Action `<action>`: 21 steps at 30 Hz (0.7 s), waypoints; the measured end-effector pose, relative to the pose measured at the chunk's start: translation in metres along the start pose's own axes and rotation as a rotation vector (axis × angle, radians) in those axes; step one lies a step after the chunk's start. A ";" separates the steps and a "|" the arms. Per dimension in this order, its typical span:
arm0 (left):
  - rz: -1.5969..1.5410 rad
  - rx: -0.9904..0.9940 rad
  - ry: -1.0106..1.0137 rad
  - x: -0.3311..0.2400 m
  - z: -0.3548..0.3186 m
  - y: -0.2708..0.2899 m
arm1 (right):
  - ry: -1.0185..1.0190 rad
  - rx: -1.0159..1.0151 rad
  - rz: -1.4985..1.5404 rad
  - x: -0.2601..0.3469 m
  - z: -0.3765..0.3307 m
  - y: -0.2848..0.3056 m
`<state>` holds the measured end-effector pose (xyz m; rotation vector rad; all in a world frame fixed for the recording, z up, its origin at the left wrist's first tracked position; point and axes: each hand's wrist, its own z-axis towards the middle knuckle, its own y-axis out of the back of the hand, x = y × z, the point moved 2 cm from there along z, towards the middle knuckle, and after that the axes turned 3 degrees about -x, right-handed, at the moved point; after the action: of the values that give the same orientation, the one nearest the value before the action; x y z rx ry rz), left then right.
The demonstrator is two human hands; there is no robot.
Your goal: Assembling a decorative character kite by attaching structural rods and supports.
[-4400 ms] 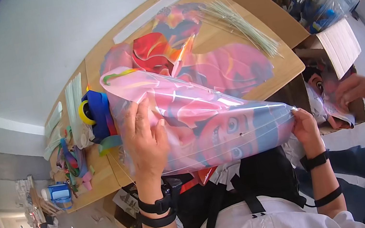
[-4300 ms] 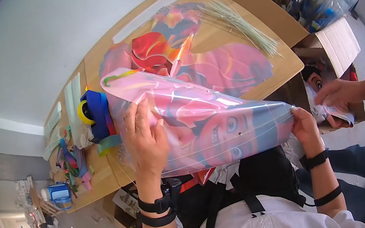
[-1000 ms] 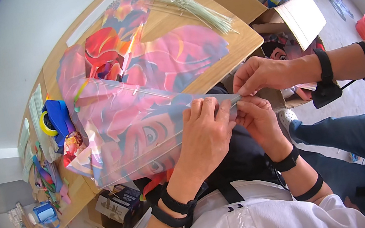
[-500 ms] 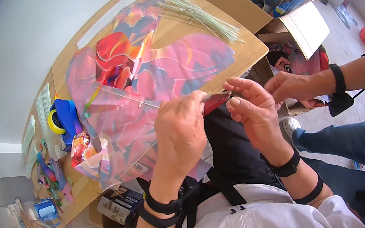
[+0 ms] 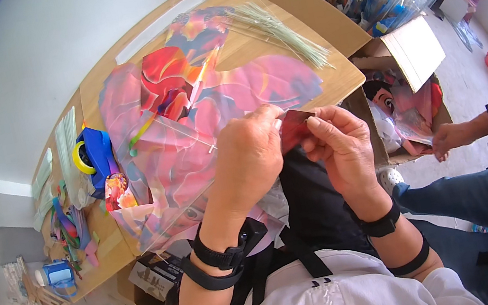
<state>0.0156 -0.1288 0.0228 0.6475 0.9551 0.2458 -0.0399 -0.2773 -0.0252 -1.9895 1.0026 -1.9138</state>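
A small, thin dark red piece (image 5: 294,130) is held up between my hands at the table's near edge. My right hand (image 5: 341,140) pinches its upper right corner between thumb and fingers. At its left edge, my left hand (image 5: 253,157) is closed with the fingertips together; the hand's back hides part of the grip. Whether the piece is joined to anything else, I cannot tell. Beside and behind my left hand, a large pink printed kite-like sheet (image 5: 258,84) with thin rods is spread over the table. Red printed pieces (image 5: 165,75) lie on top of it.
A blue tape dispenser (image 5: 100,157) with yellow tape stands left on the wooden table (image 5: 344,73). Thin pale sticks (image 5: 284,31) lie at the far right. An open cardboard box (image 5: 416,56) sits right. Another person's hand (image 5: 450,139) hangs beside it.
The red piece has turned to show more of its face, and my right fingers have closed on its corner. The other person's hand has moved away to the right.
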 end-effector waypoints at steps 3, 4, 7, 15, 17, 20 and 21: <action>0.054 -0.034 -0.082 -0.002 -0.003 -0.002 | 0.019 -0.025 -0.047 0.003 0.002 0.002; 0.058 -0.045 -0.110 -0.003 -0.002 -0.002 | 0.038 -0.039 -0.055 0.003 0.003 0.002; 0.041 -0.058 -0.041 -0.004 -0.005 -0.006 | -0.051 -0.022 0.096 0.001 0.007 0.004; 0.166 0.018 -0.117 -0.003 -0.007 -0.015 | -0.039 -0.006 0.062 -0.004 0.022 0.023; 0.284 -0.017 -0.204 -0.010 -0.020 -0.022 | 0.113 0.057 0.105 0.002 0.035 0.033; 0.488 0.025 -0.230 -0.016 -0.041 -0.037 | 0.080 0.247 0.289 0.003 0.056 0.055; 0.503 0.046 -0.236 -0.013 -0.047 -0.040 | 0.090 0.198 0.213 -0.003 0.062 0.066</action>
<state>-0.0334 -0.1480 -0.0120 0.9340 0.5609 0.5801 -0.0030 -0.3440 -0.0740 -1.6328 0.9612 -1.9175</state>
